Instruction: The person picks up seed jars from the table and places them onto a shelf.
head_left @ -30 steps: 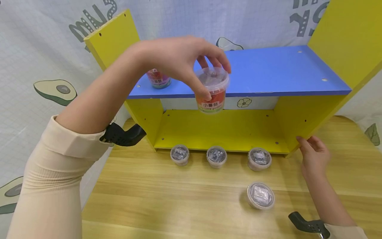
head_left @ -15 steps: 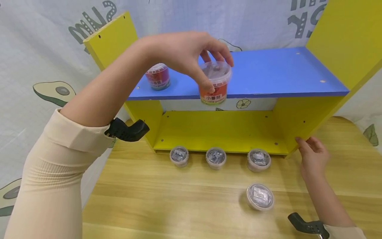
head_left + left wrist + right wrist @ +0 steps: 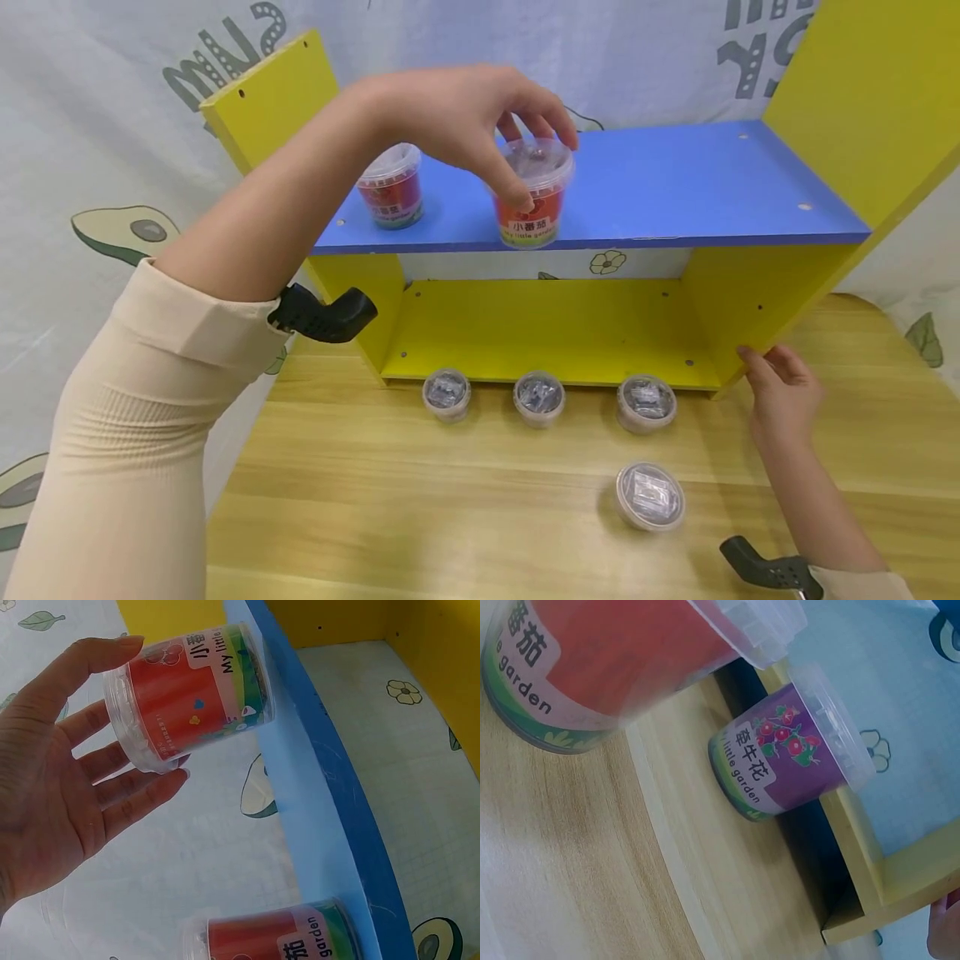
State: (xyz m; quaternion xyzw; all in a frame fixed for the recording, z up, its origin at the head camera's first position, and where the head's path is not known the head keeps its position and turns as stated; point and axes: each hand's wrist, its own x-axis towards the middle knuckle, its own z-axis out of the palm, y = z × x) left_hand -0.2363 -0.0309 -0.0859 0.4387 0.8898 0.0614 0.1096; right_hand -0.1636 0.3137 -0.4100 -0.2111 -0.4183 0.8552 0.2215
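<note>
My left hand (image 3: pixel 465 112) holds a clear-lidded plastic cup (image 3: pixel 531 212) by its rim, thumb in front and fingers behind. Its red label reads "My little garden" in the left wrist view. The cup's base is at the front edge of the blue shelf board (image 3: pixel 675 183); whether it touches, I cannot tell. A similar cup (image 3: pixel 392 196) stands on the board to the left, partly behind my forearm. My right hand (image 3: pixel 783 400) grips the lower front edge of the yellow side panel (image 3: pixel 757 312), thumb over the edge; its other fingers are partly hidden.
Several lidded cups stand on the wooden table (image 3: pixel 375 508): three in a row before the yellow bottom board (image 3: pixel 540 325), and another cup (image 3: pixel 650 497) nearer. One cup (image 3: pixel 795 754) has a purple label. A patterned cloth (image 3: pixel 112 125) hangs behind.
My left hand has raised the cup from below the blue board's front edge to the board's level. The right hand stays at the side panel. The view has shifted slightly.
</note>
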